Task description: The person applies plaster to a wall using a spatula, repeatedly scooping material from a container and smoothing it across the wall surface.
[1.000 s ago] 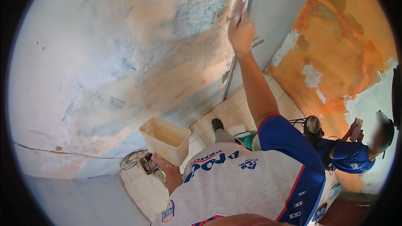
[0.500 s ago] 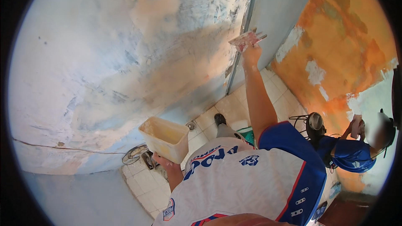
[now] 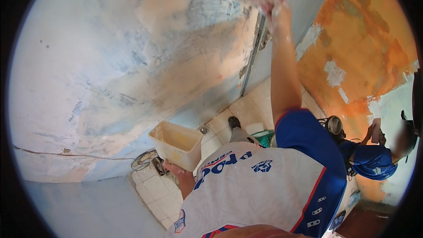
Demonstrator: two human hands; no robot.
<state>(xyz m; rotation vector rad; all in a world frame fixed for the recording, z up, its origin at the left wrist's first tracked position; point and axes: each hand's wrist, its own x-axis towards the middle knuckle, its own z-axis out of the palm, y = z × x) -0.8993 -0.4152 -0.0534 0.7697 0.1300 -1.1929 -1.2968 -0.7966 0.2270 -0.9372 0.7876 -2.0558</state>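
Note:
My left hand [image 3: 178, 172] grips a cream rectangular plastic tub [image 3: 187, 155] from its lower side. The tub is tilted with its mouth facing up, and pale yellowish smears line its inside. Stretched far out, my right hand [image 3: 274, 8] is closed on a wide-bladed putty knife [image 3: 252, 0], smeared by motion. Its blade lies at the edge of the patchy white and blue wall [image 3: 167, 39], beside the grey door [image 3: 299, 4]. I cannot tell if the blade touches the wall. White residue covers that hand.
A person in a blue shirt [image 3: 372, 161] works at the right by the orange wall [image 3: 352, 48], holding a flat block [image 3: 376, 130]. A fan-like round appliance [image 3: 334, 125] stands near them. A green container [image 3: 264, 137] and a coiled cable [image 3: 141, 162] lie around the tiled floor [image 3: 161, 198].
My right hand has risen with the putty knife along the wall's edge beside the door. The tub in my left hand has shifted slightly right.

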